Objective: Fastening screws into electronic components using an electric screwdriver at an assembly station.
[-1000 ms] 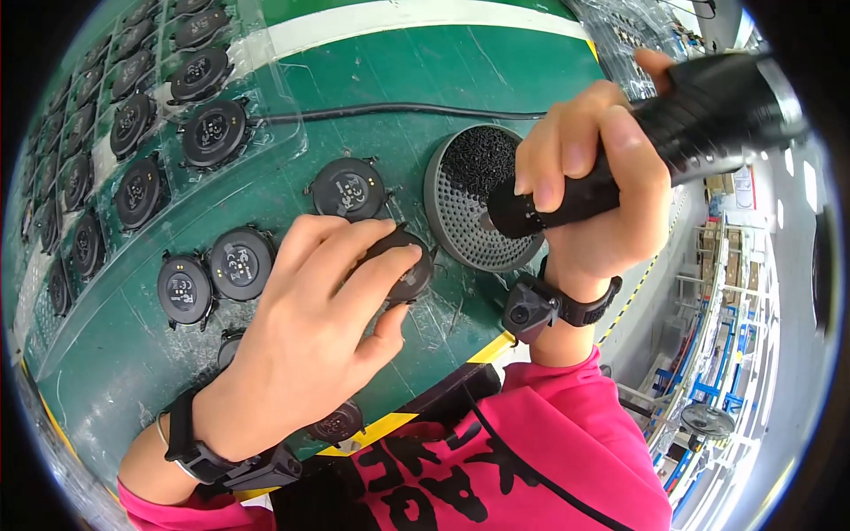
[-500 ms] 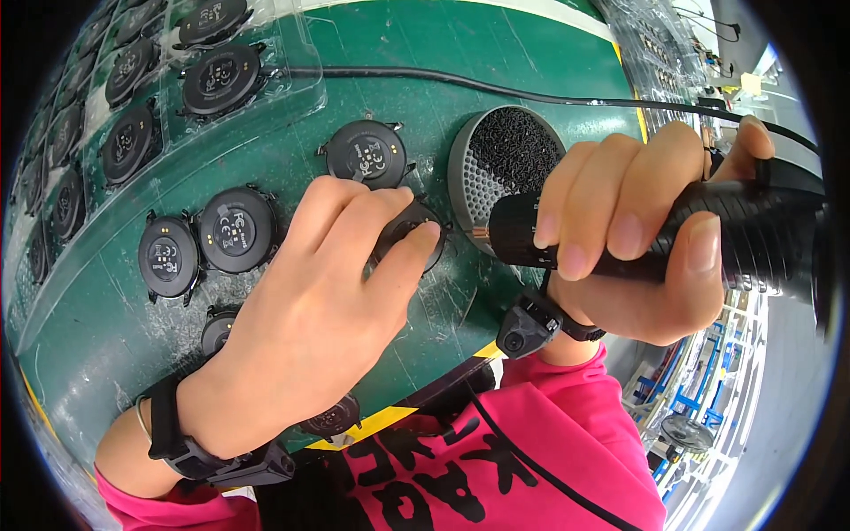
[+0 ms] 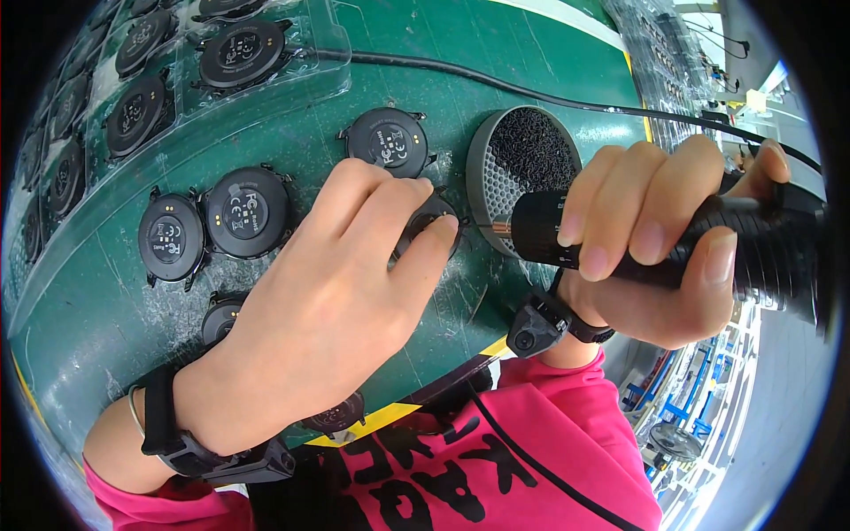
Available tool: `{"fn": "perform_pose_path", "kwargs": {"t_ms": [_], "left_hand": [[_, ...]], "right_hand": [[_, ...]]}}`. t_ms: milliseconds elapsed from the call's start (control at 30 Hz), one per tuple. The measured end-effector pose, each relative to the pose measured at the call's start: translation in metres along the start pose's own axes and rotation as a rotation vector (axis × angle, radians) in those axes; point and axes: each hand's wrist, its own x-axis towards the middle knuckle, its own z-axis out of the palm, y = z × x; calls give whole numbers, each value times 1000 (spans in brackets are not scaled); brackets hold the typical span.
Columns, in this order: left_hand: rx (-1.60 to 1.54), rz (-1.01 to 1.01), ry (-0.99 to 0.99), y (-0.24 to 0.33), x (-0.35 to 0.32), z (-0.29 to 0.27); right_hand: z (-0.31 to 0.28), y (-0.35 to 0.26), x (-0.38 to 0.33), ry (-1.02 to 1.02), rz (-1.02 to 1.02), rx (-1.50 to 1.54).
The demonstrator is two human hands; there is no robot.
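Observation:
My left hand lies palm down over the table, its fingers closed on the rim of a round black watch body; much of that body is hidden beneath the hand. In my right hand is a black electric screwdriver, held nearly level with its bit pointing left at the watch body's right edge. Whether the bit touches is too fine to tell. Just beyond the bit stands a round grey dish with a dimpled floor, part covered by many tiny black screws. Another watch body sits right beyond my left fingers.
More watch bodies lie back up: two side by side, one by my left wrist, another near the yellow-and-black table edge. A clear plastic tray of watch bodies fills the far left. A black cable crosses the far side.
The whole view has shifted a little, so the table things sit slightly further right and higher. Both hands keep their grips, with no plain movement relative to the watch body.

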Motion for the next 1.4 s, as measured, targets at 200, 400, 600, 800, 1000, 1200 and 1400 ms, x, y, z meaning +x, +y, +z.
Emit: {"fn": "perform_pose_path", "kwargs": {"t_ms": [200,400,600,800,1000,1200,1400], "left_hand": [[17,-10,-16,2,1,-2],[41,26,-34,4,2,-4],[92,37,-66,2,-1,-5],[61,26,-52,1,0,-2],[80,51,-71,3,2,-3],[71,72,-74,2,0,0],[30,65,-80,6,3,-4]], "right_hand": [[-15,-2,5,-201,-57,-58],[-24,-21,7,-133,-79,-11],[-29,-32,6,-52,-78,37],[-24,-31,13,30,-118,111],[-31,-32,8,99,-180,126],[-45,-47,13,13,78,173],[-48,-20,2,188,-145,216]]}}
